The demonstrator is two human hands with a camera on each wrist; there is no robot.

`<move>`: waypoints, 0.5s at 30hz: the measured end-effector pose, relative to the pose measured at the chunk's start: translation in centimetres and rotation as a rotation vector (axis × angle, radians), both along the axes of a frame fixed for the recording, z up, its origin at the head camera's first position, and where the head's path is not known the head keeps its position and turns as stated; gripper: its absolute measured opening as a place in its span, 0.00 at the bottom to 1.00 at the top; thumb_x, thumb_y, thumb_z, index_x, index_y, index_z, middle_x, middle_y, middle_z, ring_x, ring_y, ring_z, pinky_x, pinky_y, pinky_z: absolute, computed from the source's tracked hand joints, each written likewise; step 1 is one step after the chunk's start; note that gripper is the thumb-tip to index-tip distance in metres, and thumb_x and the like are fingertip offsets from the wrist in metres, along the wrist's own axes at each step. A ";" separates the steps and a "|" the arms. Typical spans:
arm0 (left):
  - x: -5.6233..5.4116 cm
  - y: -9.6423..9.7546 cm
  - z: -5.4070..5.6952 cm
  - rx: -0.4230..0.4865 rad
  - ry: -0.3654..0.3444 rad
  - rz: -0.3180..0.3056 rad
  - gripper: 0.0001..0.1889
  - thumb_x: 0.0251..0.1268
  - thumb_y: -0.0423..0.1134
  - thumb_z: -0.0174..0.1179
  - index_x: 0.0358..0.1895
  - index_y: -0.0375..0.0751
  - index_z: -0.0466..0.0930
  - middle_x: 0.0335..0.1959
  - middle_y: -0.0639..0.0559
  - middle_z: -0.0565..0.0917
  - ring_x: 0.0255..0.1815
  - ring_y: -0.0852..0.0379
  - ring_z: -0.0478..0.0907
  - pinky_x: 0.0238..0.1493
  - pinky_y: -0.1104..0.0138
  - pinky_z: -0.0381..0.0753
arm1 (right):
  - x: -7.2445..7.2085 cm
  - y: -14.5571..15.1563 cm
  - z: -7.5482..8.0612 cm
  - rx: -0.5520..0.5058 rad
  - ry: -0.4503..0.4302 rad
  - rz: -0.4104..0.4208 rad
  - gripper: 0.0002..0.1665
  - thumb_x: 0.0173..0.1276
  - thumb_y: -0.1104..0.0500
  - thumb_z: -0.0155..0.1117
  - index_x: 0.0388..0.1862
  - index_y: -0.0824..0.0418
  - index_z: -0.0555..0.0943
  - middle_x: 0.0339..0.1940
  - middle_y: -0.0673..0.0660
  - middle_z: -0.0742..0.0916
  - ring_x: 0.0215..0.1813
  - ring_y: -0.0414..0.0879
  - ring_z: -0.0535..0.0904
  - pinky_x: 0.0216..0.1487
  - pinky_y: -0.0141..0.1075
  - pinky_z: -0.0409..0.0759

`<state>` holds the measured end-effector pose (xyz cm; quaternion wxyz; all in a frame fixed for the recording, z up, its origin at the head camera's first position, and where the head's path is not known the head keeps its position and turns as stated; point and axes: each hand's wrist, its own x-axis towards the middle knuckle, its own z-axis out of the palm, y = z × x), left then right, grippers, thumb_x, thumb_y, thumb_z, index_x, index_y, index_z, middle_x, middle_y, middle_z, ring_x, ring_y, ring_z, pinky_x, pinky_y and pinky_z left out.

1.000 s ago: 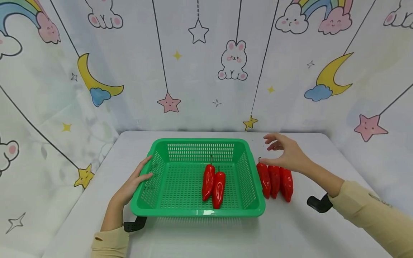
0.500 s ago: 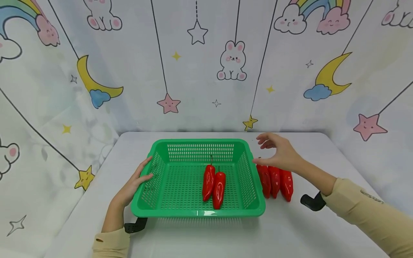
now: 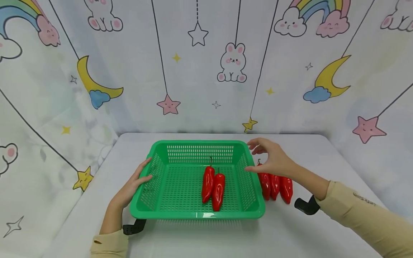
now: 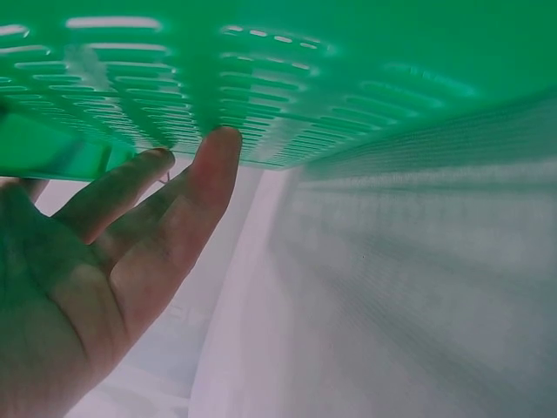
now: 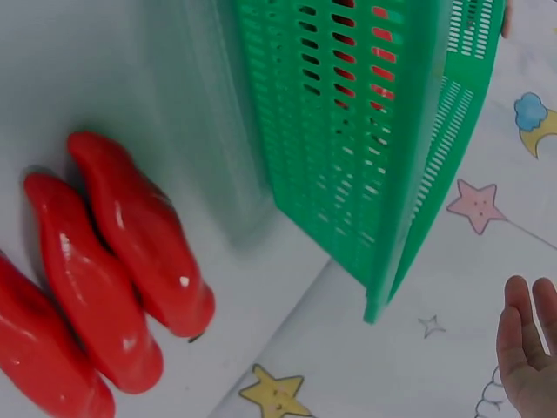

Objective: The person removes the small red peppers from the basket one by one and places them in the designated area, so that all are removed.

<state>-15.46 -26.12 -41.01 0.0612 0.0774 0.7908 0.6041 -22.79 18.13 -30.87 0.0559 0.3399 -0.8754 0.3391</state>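
Observation:
A green plastic basket (image 3: 196, 215) stands in the middle of the table, with two red chili peppers (image 3: 208, 184) lying in its right half. My left hand (image 3: 130, 186) holds the basket's left rim, thumb over the edge; in the left wrist view its fingers (image 4: 218, 165) lie against the slotted wall from outside. My right hand (image 3: 274, 157) hovers at the right rim, thumb and fingers spread apart, holding nothing. Just beyond that rim, three more red chili peppers (image 3: 285, 190) lie side by side on the table, their upper parts partly covered by the right hand.
The white table (image 3: 200, 240) ends at a hanging cloth (image 3: 193, 79) printed with stars, moons and rabbits. The cloth also runs along both sides. A dark strap device (image 3: 306, 206) sits at the right wrist, another (image 3: 133, 227) at the left.
My right hand has moved left and a little down, from above the loose chili peppers to the basket's right rim. The left hand, basket and peppers stay in place.

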 end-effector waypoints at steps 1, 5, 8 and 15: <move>0.0 0.0 0.0 0.003 -0.001 -0.001 0.32 0.71 0.42 0.44 0.73 0.57 0.40 0.73 0.48 0.34 0.70 0.40 0.30 0.57 0.34 0.42 | 0.0 -0.2 0.1 -0.002 0.004 0.007 0.39 0.43 0.53 0.78 0.54 0.60 0.72 0.46 0.55 0.80 0.44 0.48 0.78 0.43 0.40 0.78; 0.0 -0.1 0.1 0.003 -0.006 -0.007 0.32 0.71 0.42 0.43 0.73 0.57 0.40 0.73 0.48 0.34 0.70 0.40 0.30 0.57 0.35 0.42 | 0.0 -1.0 0.7 -0.018 0.018 0.036 0.38 0.43 0.53 0.78 0.53 0.59 0.72 0.46 0.53 0.80 0.44 0.48 0.78 0.43 0.39 0.78; 0.0 -0.1 0.1 -0.007 -0.007 -0.001 0.32 0.71 0.42 0.44 0.73 0.56 0.40 0.73 0.48 0.34 0.70 0.40 0.30 0.57 0.34 0.41 | -0.1 -1.7 1.1 -0.022 0.013 0.057 0.38 0.44 0.52 0.77 0.54 0.59 0.72 0.48 0.52 0.79 0.43 0.47 0.78 0.44 0.39 0.78; 0.0 0.0 0.1 -0.013 -0.008 0.008 0.32 0.71 0.42 0.43 0.73 0.56 0.40 0.73 0.47 0.35 0.70 0.40 0.30 0.57 0.34 0.40 | -0.5 -3.6 1.6 0.015 -0.005 0.081 0.40 0.43 0.50 0.77 0.55 0.59 0.71 0.49 0.53 0.78 0.41 0.42 0.78 0.43 0.38 0.77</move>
